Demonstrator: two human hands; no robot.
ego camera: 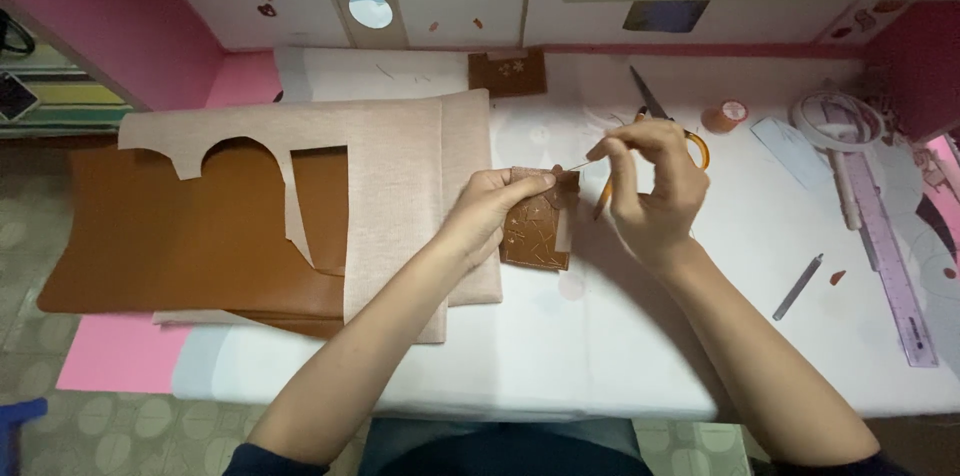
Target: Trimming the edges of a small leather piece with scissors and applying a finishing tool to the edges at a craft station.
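Note:
My left hand [487, 211] pinches a small brown leather piece [535, 231] with a beige fabric patch at its top, held just above the white table [560, 346]. My right hand [650, 186] sits to the right of it, fingers closed on a thin needle [578, 165] whose tip points at the piece's upper right corner. Orange-handled scissors [655, 116] lie on the table behind my right hand, partly hidden by it.
Beige fabric [400, 166] with cut-out shapes lies over brown leather sheets [180, 236] on the left. A second small brown piece [508, 73] sits at the back. A thread spool [724, 116], tape roll [838, 119], ruler [888, 256] and pen [797, 287] lie to the right.

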